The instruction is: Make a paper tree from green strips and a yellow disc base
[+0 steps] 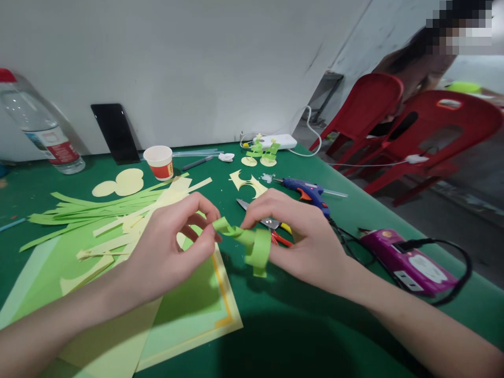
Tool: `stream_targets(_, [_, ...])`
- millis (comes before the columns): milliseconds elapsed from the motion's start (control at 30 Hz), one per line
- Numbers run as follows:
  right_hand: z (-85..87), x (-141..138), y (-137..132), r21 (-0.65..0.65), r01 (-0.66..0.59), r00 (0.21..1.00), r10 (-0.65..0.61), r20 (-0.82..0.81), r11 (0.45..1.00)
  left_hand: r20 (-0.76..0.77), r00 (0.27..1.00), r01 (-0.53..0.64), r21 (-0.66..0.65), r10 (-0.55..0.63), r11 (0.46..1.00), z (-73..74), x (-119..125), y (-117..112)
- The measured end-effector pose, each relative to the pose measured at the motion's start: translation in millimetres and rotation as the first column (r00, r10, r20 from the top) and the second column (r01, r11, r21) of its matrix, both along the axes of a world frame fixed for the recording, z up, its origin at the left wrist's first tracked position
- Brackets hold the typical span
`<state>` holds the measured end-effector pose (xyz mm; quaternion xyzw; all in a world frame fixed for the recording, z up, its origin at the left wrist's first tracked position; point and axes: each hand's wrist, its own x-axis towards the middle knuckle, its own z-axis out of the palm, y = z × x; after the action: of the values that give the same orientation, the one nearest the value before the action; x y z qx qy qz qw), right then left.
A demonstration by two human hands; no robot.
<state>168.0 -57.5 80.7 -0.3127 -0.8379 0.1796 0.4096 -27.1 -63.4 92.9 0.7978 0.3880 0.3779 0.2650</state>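
Basically, both hands are on one curled green paper strip (258, 252), held up over the green table (275, 336), roughly mid-view. Left hand (169, 249): thumb and index finger nearly closed, tips pinching the strip's left end; other fingers loosely bent behind. Right hand (305, 239): half curled, index fingertip at the twisted middle of the strip, thumb by the wide loop at its right end, so gripping it too; exact thumb contact partly hidden by the loop. Strip is twisted between the hands, loop end hanging down, slightly blurred.

Around: scissors (271, 223) on the table just behind the right hand, handles partly covered by it. Blue glue gun (307, 192) beyond that hand, purple power box (409, 262) to its right. Loose green strips (98, 210) and cream paper scraps (118, 241) lie left, near the left forearm. Paper cup (160, 165) upright behind the left hand.
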Motion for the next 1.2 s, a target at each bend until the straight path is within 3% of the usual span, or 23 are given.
stream_targets(133, [8.4, 9, 0, -0.013, -0.232, 0.959, 0.231, 0.163, 0.973, -0.005, 1.000, -0.020, 0.041, 0.020, 0.999, 1.4, -2, 2])
stream_targets(200, [11.3, 13, 1, -0.066, -0.272, 0.957, 0.277, 0.086, 0.960, -0.023, 1.000, -0.014, 0.076, 0.015, 0.997, 2.1, -2, 3])
stream_targets(367, [8.1, 10, 4, -0.107, -0.059, 0.974, 0.034, -0.223, 0.992, -0.124, 0.992, 0.013, 0.165, 0.008, 0.986, 1.8, -1, 3])
stream_targets(600, [0.2, -1, 1, -0.051, -0.045, 0.998, 0.042, -0.053, 0.998, -0.258, 0.966, 0.062, 0.200, -0.009, 0.978, -3.9, 2, 2])
stream_targets(767, [-1.7, -5, -3, -0.118, -0.019, 0.999, 0.023, 0.031, 0.993, -0.234, 0.972, 0.050, 0.185, -0.005, 0.982, -3.5, 4, 4])
stream_targets(900, [-3.8, -6, -1, -0.182, -0.010, 0.999, 0.015, 0.028, 0.983, -0.190, 0.982, 0.018, 0.072, -0.004, 0.997, -1.3, 3, 4])
stream_targets(1067, [-3.7, -6, 2, -0.251, -0.040, 0.999, 0.032, -0.034, 0.967, -0.061, 0.995, 0.076, -0.077, -0.080, 0.994, -4.7, 0, 4])
stream_targets(1200, [0.3, -5, 4, -0.424, -0.097, 0.993, 0.058, -0.102, 0.901, -0.001, 0.990, 0.141, 0.152, -0.143, 0.978, -4.7, -3, 5])
